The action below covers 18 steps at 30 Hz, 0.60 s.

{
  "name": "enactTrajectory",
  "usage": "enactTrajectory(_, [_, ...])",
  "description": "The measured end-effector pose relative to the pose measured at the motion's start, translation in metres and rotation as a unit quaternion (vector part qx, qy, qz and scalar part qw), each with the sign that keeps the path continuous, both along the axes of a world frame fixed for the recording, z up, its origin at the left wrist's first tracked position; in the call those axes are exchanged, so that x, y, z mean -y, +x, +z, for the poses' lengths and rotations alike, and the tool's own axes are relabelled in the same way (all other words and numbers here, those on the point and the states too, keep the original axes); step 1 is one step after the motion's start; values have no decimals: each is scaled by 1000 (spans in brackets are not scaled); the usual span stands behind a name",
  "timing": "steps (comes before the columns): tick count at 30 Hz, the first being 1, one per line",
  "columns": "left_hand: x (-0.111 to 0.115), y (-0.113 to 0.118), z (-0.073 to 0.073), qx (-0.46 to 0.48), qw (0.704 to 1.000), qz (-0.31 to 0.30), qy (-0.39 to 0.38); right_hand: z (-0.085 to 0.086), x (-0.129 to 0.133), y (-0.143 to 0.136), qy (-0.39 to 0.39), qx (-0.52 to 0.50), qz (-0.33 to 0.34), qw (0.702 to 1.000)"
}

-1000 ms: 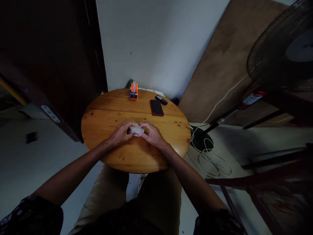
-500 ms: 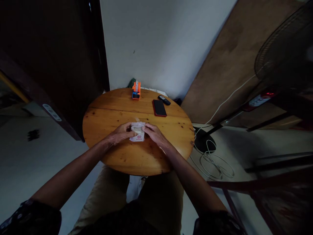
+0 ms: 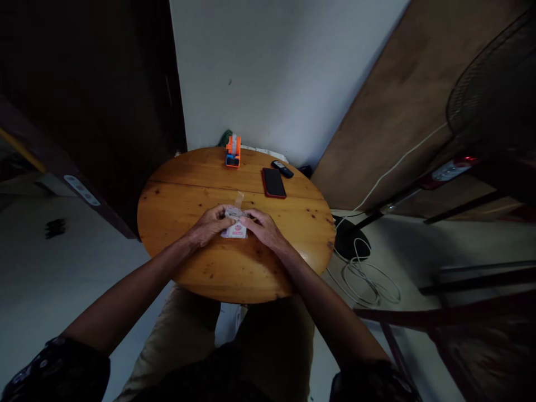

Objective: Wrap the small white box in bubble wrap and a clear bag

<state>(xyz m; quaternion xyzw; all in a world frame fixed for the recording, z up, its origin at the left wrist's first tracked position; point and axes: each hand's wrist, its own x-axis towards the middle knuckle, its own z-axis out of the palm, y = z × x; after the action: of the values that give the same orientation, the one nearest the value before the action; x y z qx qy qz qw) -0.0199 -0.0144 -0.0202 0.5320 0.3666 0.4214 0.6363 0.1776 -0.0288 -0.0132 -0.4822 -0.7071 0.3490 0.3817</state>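
Note:
Both my hands grip a small white paper packet (image 3: 235,230) with red print, low over the wooden table (image 3: 201,262). My left hand (image 3: 210,224) pinches its left side, thumb on the near face. From the right, my right hand (image 3: 263,226) presses its thumb on the packet's upper part, fingers behind it. The packet's top looks folded or crumpled between the thumbs. A short strip of clear tape (image 3: 239,199) sticks up just beyond it; its lower end is hidden by the packet.
An orange and blue tape dispenser (image 3: 233,152) stands at the table's far edge. Right of it lie a phone with a red case (image 3: 274,182) and a small black handset (image 3: 282,168). A standing fan (image 3: 494,84) and coiled white cable (image 3: 372,282) are on the right.
My thumbs have drawn closer together over the packet, and its upper part is folded down more. The tape strip behind it now stands up more visibly.

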Motion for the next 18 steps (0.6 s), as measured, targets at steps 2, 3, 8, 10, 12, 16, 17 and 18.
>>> enactTrajectory(2, [0, 2, -4, 16, 1000, 7, -7, 2, 0, 0, 19, 11, -3, 1000])
enactTrajectory(3, [0, 2, -5, 24, 1000, 11, -11, 3, 1, 1, 24, 16, -1, 1000])
enactTrajectory(8, [-3, 3, -8, 41, 999, 27, -22, 13, -8, -5, 36, 44, -50, 997])
enactTrajectory(10, [-4, 2, -8, 38, 999, 22, -19, 15, -16, -11, 14, 38, -60, 997])
enactTrajectory(12, [-4, 1, -8, 33, 999, 13, -10, 16, -24, -18, -18, 12, -56, 998])
enactTrajectory(16, [-5, 0, -9, 27, 1000, 5, 6, 10, -34, -29, -56, -76, -61, 994])
enactTrajectory(17, [-5, 0, -10, 25, 1000, 8, 6, 8, -34, -30, -58, -93, -65, 992])
enactTrajectory(18, [-6, 1, -10, 22, 1000, 10, 6, 6, -34, -31, -58, -103, -71, 990])
